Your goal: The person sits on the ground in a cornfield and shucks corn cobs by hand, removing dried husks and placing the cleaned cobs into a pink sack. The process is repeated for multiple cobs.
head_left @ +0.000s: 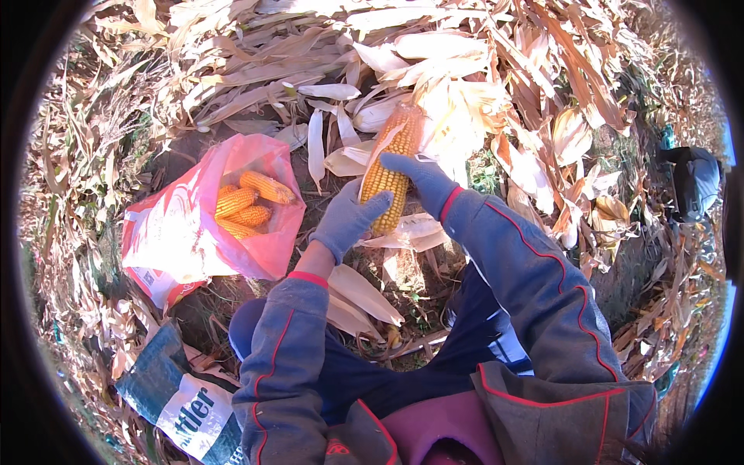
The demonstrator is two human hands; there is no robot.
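Head camera is showing a yellow ear of corn (394, 174) in the person's hands. The left hand (349, 219) is gripping its lower left side, the thumb lying across the kernels; the right hand (422, 182) is gripping its right side a little higher (both are wearing grey gloves). The ear is tilting, its far end pointing away from the person and slightly right, and a pale strip of husk is running along its left edge.

To the left, a pink plastic bag (174, 221) is lying with its mouth facing right, and several husked ears (265, 187) are resting inside. Nearer the person, a dark teal sack (151, 372) with a white panel is lying beside the left sleeve (283, 349). Dry corn husks (256, 58) are covering the ground beyond the hands.
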